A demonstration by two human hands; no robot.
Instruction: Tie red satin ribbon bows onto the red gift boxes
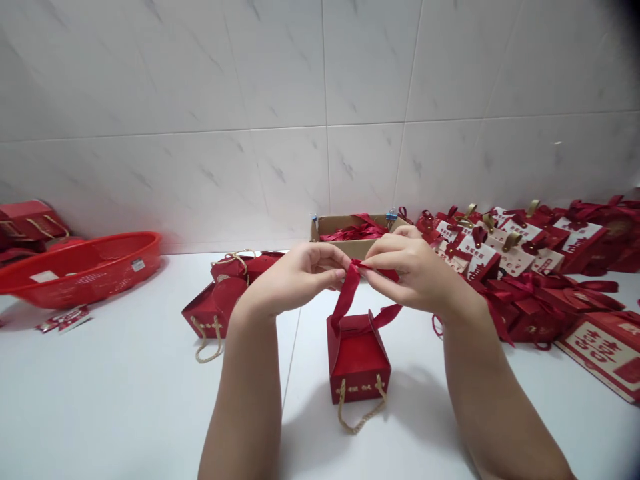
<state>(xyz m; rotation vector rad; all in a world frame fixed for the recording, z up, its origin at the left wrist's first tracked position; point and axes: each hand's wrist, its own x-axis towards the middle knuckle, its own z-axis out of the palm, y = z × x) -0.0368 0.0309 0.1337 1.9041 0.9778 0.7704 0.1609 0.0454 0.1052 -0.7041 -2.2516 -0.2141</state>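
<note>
A small red gift box (357,357) with gold lettering and a twisted gold cord handle (361,421) stands upright on the white table before me. A dark red ribbon (347,297) runs up from its top, one strand on each side. Above the box, my left hand (310,273) pinches the ribbon between thumb and fingers. My right hand (403,263) pinches the same ribbon from the other side, and the fingertips of both hands nearly meet at a knot or fold. Part of the ribbon is hidden behind my right fingers.
At the wall, a cardboard box (320,230) holds more ribbon. Several red gift boxes (205,310) stand left of my hands. Many decorated boxes (530,300) crowd the right side. Far left sits a red plastic basket (145,257), with small packets (65,319) in front.
</note>
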